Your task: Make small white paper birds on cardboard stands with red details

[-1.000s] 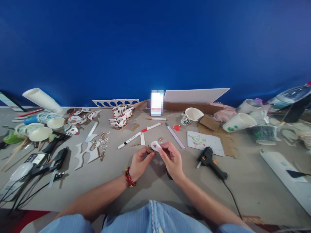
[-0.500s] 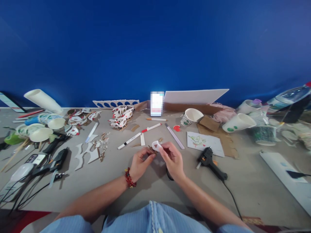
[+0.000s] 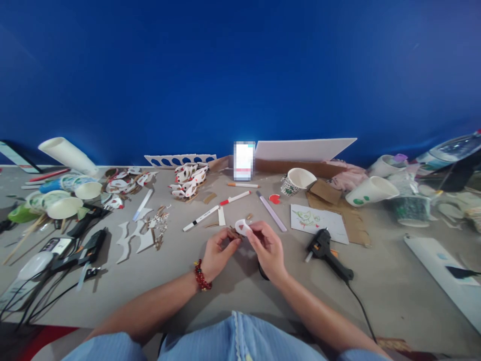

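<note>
Between thumb and fingers, my right hand [image 3: 268, 250] pinches a small white rounded cut-out [image 3: 242, 227] with a brown mark on it. Close beside it, my left hand [image 3: 220, 253] has its fingers pressed together at a small brown piece [image 3: 236, 233], mostly hidden by the fingertips. The two pieces are very near each other; I cannot tell whether they touch. Just beyond the hands lie a white strip [image 3: 221, 216], a black-and-white marker [image 3: 201, 218], a red-and-white marker [image 3: 235, 198] and a lilac pen [image 3: 271, 211].
Right of my hands are a black glue gun [image 3: 328, 254] with a cord, a drawing [image 3: 319, 223] on cardboard and a patterned paper cup [image 3: 298, 180]. White bird-like crafts [image 3: 190, 178], foam offcuts [image 3: 145, 235] and another glue gun [image 3: 90, 248] lie left. A lit phone [image 3: 244, 161] stands at the wall.
The whole view has shifted very slightly. Both hands keep the same hold and position, with no clear movement of the pieces.
</note>
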